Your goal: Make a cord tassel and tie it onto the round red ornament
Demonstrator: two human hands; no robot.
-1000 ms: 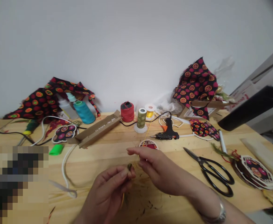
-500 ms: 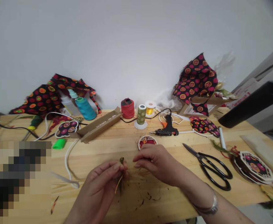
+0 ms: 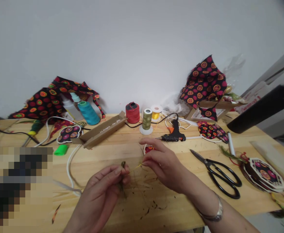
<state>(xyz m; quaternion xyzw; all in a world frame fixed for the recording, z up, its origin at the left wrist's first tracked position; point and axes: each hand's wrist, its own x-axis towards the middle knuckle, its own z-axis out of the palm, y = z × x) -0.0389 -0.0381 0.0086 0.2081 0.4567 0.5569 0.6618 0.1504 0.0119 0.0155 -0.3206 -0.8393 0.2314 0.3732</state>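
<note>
My left hand (image 3: 105,186) is closed in a pinch around a small green tassel (image 3: 123,164); its looped top shows above the fingertips and dark strands hang below. A short yellow cord (image 3: 135,167) runs from the tassel to my right hand (image 3: 164,165), whose thumb and fingers are closed on its end. Behind the right hand lies a round pendant (image 3: 148,149) with red patterned fabric and a pale frame, mostly hidden by the fingers. A silver bracelet sits on the right wrist.
Black scissors (image 3: 214,171) lie to the right, near stacked octagonal fabric pieces (image 3: 263,174). A black glue gun (image 3: 173,132) rests behind them. Spools of green (image 3: 147,119), red (image 3: 132,113) and teal thread (image 3: 89,113) stand at the back, beside a long cardboard box (image 3: 103,131).
My right hand has taken hold of the yellow cord, which hung below the left hand before, and now draws it out to the right. The tassel has shifted slightly left.
</note>
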